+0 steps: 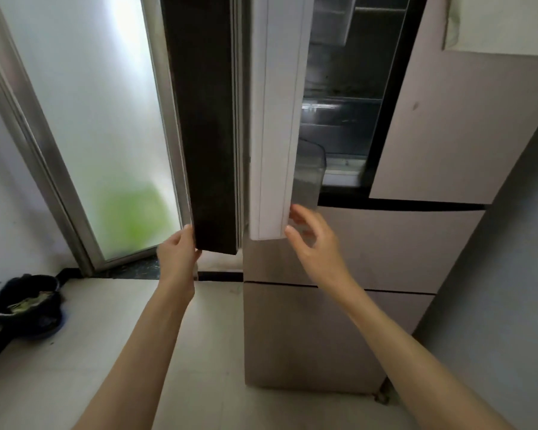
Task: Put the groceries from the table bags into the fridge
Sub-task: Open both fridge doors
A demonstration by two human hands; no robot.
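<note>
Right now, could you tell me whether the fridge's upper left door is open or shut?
Open: the upper left door stands swung outward, with shelves visible inside.

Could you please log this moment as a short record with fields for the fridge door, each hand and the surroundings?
fridge door: upper left door swung open, seen edge-on, white inner lining showing
door bin: clear bin on the lining, contents not discernible
left hand: left hand grips the door's dark outer edge near its bottom corner
right hand: right hand, fingers relaxed, at the lining's lower corner
groceries: none in either hand
floor: dark bag by the wall
</note>
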